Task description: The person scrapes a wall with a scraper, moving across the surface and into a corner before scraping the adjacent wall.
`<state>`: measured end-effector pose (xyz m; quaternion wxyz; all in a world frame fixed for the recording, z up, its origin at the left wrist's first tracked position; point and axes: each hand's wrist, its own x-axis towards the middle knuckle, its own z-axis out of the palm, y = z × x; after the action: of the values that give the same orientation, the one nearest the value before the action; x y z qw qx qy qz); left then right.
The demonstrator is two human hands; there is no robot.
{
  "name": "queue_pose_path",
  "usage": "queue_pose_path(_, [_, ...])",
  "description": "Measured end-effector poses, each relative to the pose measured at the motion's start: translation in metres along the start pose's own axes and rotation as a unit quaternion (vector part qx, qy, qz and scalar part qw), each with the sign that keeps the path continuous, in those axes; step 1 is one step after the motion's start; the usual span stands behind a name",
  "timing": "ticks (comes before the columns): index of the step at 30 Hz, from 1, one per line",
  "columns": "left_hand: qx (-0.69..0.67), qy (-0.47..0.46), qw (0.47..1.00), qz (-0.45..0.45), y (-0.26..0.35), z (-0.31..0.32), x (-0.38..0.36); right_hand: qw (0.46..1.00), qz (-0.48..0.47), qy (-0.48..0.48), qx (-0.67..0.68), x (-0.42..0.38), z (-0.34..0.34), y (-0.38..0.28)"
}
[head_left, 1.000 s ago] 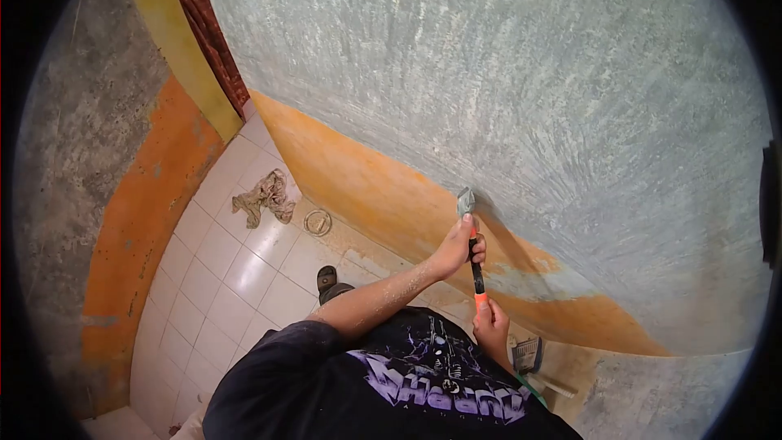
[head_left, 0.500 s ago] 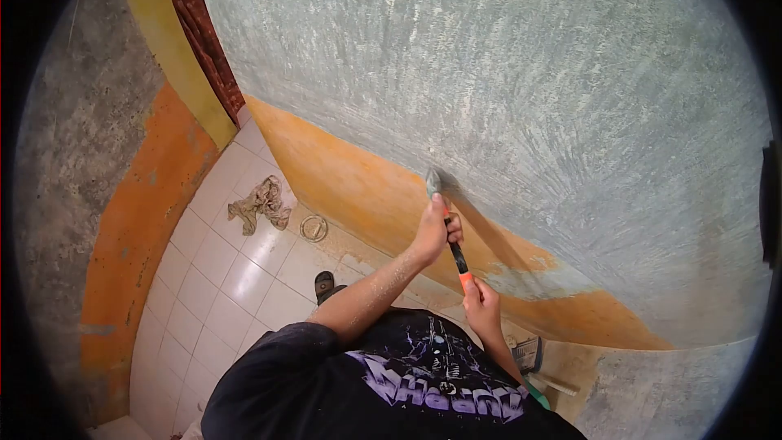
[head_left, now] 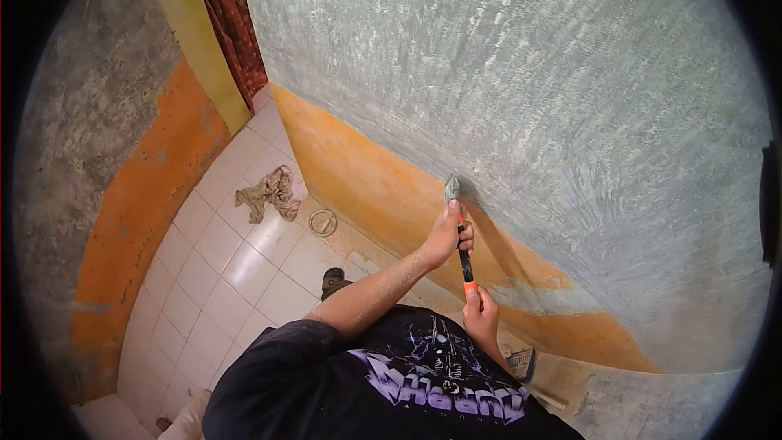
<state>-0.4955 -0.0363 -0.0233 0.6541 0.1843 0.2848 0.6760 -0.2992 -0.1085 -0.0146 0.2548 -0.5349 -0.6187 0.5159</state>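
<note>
A scraper-like tool (head_left: 465, 265) with a black and orange handle runs up from the shirt toward the wall (head_left: 505, 98). Its grey head (head_left: 452, 188) meets the wall near the border between grey and orange paint. My left hand (head_left: 448, 236) is closed round the upper handle, just below the head. Lower down, my right hand (head_left: 481, 314) grips the orange end of the handle. Pale dust specks cover my left forearm.
A crumpled cloth (head_left: 271, 195) and a ring-shaped object (head_left: 322, 222) lie on the tiled floor (head_left: 224, 277). A dark sandal (head_left: 332, 281) shows beside the shirt. Behind my right arm stands a dark basket-like object (head_left: 521, 364). A red curtain (head_left: 228, 16) hangs at upper left.
The view has shifted, and the tool with both hands appears slightly lower and further right. Both hands keep their hold on the handle.
</note>
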Motion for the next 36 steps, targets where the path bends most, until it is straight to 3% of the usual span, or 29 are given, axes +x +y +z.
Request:
queue_pose_path(9, [-0.020, 0.030, 0.999, -0.017, 0.011, -0.008, 0.002, 0.999, 0.025, 0.020, -0.030, 0.000, 0.012, -0.014])
queue_pose_path(16, [-0.022, 0.050, 0.999, -0.001, 0.022, -0.014, 0.001, 0.998, -0.022, 0.028, -0.055, 0.007, 0.028, -0.023])
queue_pose_path(18, [-0.038, 0.085, 0.996, 0.014, 0.039, -0.025, 0.006, 0.996, -0.018, 0.020, -0.084, 0.019, 0.036, -0.037])
queue_pose_path(36, [-0.003, 0.098, 0.994, 0.038, 0.096, -0.105, 0.017, 0.996, -0.016, -0.025, -0.081, 0.066, 0.118, -0.045])
